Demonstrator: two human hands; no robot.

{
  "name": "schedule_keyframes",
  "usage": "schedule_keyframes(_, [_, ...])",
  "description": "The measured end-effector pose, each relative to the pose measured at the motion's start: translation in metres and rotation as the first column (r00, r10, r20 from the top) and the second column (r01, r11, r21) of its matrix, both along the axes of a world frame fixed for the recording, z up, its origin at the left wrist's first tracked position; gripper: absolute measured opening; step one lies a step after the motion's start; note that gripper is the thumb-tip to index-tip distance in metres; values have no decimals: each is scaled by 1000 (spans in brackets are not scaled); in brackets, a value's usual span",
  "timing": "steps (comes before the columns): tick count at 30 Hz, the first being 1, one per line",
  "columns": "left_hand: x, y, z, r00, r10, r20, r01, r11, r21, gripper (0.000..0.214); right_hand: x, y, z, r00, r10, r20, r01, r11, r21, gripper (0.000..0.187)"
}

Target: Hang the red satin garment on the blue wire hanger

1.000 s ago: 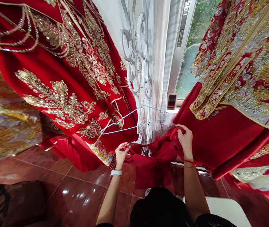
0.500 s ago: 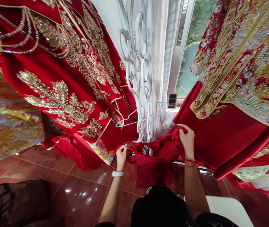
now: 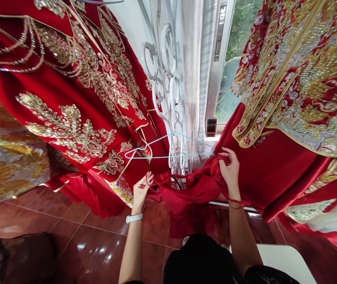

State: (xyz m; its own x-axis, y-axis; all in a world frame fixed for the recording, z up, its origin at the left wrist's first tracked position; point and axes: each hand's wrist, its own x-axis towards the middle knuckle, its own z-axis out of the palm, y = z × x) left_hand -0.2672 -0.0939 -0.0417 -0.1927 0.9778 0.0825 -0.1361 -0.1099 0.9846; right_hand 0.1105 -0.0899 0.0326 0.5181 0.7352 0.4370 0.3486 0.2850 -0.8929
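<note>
A plain red garment (image 3: 193,197) hangs between my two hands, its upper edge bunched and its lower part dropping toward the floor. My left hand (image 3: 140,191) pinches a thin red strap at the garment's left end, with some fingers stretched out. On the other side, my right hand (image 3: 230,170) is closed around gathered red cloth at the right end. Just above the garment, a light blue wire hanger (image 3: 156,157) hangs bare by its hook from a white scrolled metal stand (image 3: 173,71). Whether the hanger touches my right fingertips I cannot tell.
Red gowns with gold embroidery (image 3: 76,126) hang close on the left. A beaded red and gold outfit (image 3: 298,98) hangs on the right. Behind are a white curtain (image 3: 195,79) and a window (image 3: 236,67). A white seat (image 3: 278,262) and dark bag (image 3: 17,256) stand low.
My left hand has shifted left and slightly up, drawing the red strap out, and its fingers have loosened. The hanger has swung round, showing more broadside. My right hand keeps its hold.
</note>
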Motion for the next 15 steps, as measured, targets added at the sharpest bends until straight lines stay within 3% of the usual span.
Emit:
schedule_keyframes(3, [-4, 7, 24, 995, 67, -69, -63, 996, 63, 72, -21, 6, 5, 982, 171, 76, -174, 984, 41, 53])
schedule_keyframes(8, [-1, 10, 49, 988, 124, -96, -113, 987, 116, 70, -64, 24, 11, 850, 477, 223, -486, 874, -14, 68])
schedule_keyframes(12, [-7, 15, 54, 978, 187, -87, -173, 973, 150, 71, -84, 44, 12, 758, 579, 301, -584, 807, -84, 71])
schedule_keyframes(15, [-15, 25, 57, 973, 205, -104, -185, 968, 169, 70, -87, 55, 8, 739, 583, 337, -579, 806, -123, 70])
